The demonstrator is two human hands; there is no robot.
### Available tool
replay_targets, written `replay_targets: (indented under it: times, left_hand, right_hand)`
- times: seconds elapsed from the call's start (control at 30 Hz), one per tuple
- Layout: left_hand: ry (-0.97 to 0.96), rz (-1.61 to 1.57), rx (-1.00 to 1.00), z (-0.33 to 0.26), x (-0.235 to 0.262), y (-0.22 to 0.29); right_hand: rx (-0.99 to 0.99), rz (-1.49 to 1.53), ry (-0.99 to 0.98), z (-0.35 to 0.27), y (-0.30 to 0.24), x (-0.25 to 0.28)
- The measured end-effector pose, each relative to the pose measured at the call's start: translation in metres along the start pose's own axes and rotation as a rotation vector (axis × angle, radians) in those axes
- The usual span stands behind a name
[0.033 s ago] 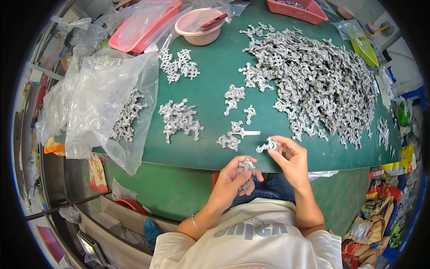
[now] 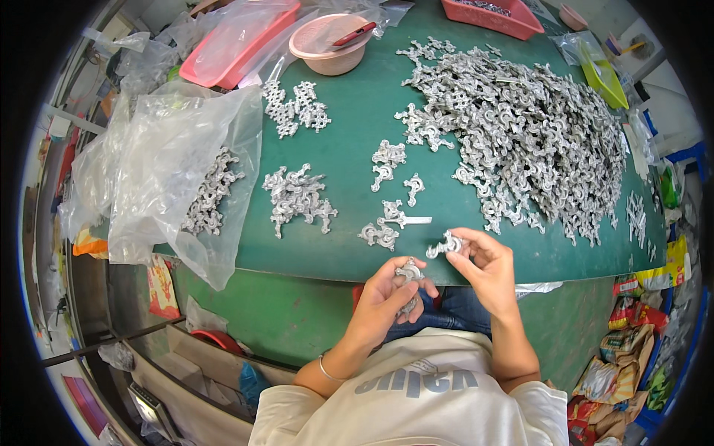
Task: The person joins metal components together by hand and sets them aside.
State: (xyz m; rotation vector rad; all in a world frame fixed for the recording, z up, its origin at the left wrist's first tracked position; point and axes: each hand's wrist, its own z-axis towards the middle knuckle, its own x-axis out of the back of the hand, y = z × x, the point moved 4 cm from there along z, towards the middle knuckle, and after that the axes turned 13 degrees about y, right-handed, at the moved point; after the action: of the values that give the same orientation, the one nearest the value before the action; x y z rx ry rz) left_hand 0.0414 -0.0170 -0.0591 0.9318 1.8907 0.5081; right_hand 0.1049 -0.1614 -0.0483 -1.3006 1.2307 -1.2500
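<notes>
My left hand [image 2: 388, 299] is closed on a small grey metal part [image 2: 407, 272] just in front of the near edge of the green table [image 2: 335, 249]. A little to its right, my right hand [image 2: 485, 269] pinches another grey metal part [image 2: 445, 245] between its fingertips. The two hands are a short gap apart. Beside them on the table lie a few loose parts [image 2: 385, 227]. A large heap of the same grey parts [image 2: 528, 141] covers the right half of the table. A smaller cluster [image 2: 297, 197] lies to the left.
A clear plastic bag [image 2: 186, 171] holding some parts hangs over the table's left edge. At the back stand a pink bowl [image 2: 331, 46], a pink tray [image 2: 238, 37], a red basket [image 2: 491, 15] and a yellow-green scoop [image 2: 602, 78]. Packets lie on the floor at right [image 2: 625, 364].
</notes>
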Motion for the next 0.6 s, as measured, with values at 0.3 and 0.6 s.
replay_targets:
  times: [0.3, 0.6]
  left_hand:
    - [-0.006, 0.055, -0.105, -0.015, -0.031, 0.020]
    - [-0.094, -0.029, -0.080, -0.029, -0.043, 0.016]
  right_hand:
    - [0.050, 0.064, -0.144, -0.026, -0.045, 0.011]
    - [-0.017, 0.247, -0.149, -0.042, -0.051, 0.025]
